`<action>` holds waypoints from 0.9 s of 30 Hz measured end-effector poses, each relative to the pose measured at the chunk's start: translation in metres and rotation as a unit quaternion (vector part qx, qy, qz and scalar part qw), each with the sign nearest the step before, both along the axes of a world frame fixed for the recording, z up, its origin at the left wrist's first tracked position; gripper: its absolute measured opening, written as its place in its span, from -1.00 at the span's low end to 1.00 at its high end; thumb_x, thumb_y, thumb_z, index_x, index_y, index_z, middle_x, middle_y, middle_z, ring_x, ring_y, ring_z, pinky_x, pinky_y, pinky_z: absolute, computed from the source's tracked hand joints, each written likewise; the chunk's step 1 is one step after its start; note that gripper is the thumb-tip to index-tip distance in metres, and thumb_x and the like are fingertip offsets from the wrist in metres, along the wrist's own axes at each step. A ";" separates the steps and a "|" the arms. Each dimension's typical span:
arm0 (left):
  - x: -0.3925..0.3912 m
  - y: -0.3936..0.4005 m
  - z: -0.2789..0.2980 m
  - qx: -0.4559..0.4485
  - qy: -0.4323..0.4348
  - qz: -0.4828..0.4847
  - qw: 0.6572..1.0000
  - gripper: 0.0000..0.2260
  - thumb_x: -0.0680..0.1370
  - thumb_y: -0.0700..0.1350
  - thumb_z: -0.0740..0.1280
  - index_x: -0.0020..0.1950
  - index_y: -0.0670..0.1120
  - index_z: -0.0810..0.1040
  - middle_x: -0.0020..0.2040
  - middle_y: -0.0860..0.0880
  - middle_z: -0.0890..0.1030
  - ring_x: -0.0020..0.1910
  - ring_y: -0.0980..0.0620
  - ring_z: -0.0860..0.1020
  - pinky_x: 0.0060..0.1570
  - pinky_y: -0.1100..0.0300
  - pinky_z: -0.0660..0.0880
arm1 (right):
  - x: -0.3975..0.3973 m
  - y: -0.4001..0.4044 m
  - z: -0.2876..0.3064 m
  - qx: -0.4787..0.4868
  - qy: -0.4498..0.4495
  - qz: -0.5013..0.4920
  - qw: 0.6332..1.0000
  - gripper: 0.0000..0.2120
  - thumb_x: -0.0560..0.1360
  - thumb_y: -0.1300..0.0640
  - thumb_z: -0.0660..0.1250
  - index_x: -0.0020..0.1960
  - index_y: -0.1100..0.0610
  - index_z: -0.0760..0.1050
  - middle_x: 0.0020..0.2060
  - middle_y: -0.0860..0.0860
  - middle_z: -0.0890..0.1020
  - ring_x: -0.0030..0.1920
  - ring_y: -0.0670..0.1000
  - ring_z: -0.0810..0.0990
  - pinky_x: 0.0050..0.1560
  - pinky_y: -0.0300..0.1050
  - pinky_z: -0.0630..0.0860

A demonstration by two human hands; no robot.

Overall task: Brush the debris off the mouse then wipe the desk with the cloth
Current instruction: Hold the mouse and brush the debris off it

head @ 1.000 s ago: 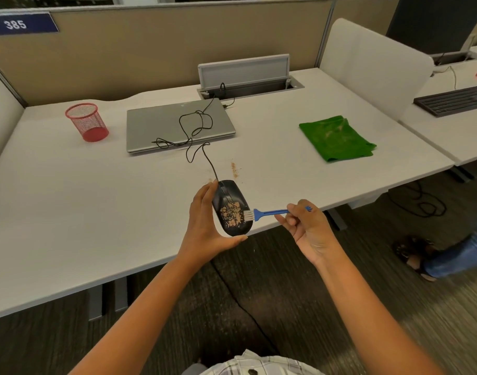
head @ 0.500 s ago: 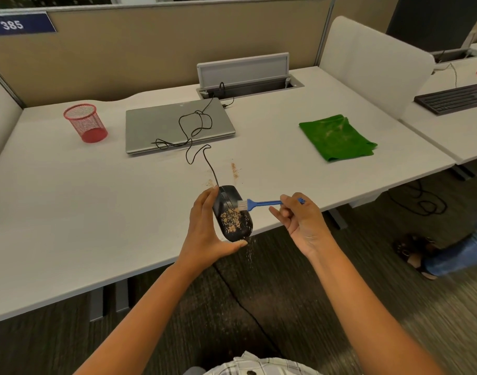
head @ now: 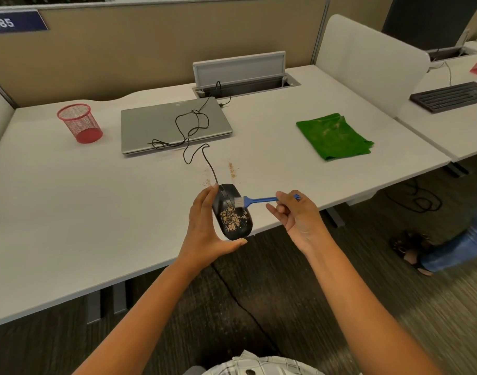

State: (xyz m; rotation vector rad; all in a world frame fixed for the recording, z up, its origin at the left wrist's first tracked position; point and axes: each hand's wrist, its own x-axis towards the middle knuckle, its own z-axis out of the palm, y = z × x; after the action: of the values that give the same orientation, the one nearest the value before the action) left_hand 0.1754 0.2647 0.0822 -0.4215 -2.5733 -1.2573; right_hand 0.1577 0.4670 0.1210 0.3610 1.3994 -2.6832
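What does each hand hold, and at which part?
Left hand grips the mouse by its sides; right hand pinches the blue brush at its handle end.

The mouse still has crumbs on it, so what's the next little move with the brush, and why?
Probably sweep the brush down toward the near end of the mouse. Its bristles rest on the upper part, the right hand pinches the blue handle, the left hand holds the mouse at the desk edge, and the debris sits just below the bristles.

left hand (head: 204, 228) cupped and gripping, right hand (head: 296, 215) pinching.
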 end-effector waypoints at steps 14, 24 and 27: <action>-0.002 0.004 0.000 0.000 -0.001 -0.009 1.000 -0.02 0.20 0.25 0.48 0.43 0.18 -0.06 0.46 -0.05 0.13 0.42 0.06 0.13 0.34 0.13 0.15 | 0.005 0.008 -0.004 -0.046 -0.045 -0.025 0.998 -0.80 0.46 0.36 0.30 -0.30 0.17 0.42 -0.57 -0.02 0.44 -0.52 -0.14 0.44 -0.21 -0.14 0.62; -0.007 0.014 0.000 0.011 -0.001 -0.017 1.000 -0.01 0.18 0.24 0.49 0.42 0.22 -0.08 0.45 -0.04 0.14 0.39 0.14 0.12 0.30 0.33 0.08 | 0.008 0.022 -0.016 -0.100 -0.061 -0.069 0.991 -0.81 0.46 0.38 0.27 -0.29 0.18 0.43 -0.59 -0.02 0.42 -0.56 -0.14 0.43 -0.22 -0.14 0.62; -0.008 0.015 0.001 0.018 0.005 -0.016 1.000 -0.02 0.19 0.23 0.49 0.42 0.19 -0.05 0.44 -0.03 0.15 0.39 0.13 0.13 0.30 0.35 0.08 | 0.009 0.025 -0.021 -0.108 -0.057 -0.073 0.990 -0.79 0.46 0.38 0.27 -0.30 0.17 0.42 -0.60 -0.03 0.42 -0.56 -0.14 0.42 -0.23 -0.15 0.61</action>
State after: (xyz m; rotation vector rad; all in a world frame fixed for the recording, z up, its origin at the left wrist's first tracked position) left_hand 0.1671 0.2796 0.0831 -0.4628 -2.5406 -1.3067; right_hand 0.1663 0.4917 0.1004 0.6063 1.0786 -2.8413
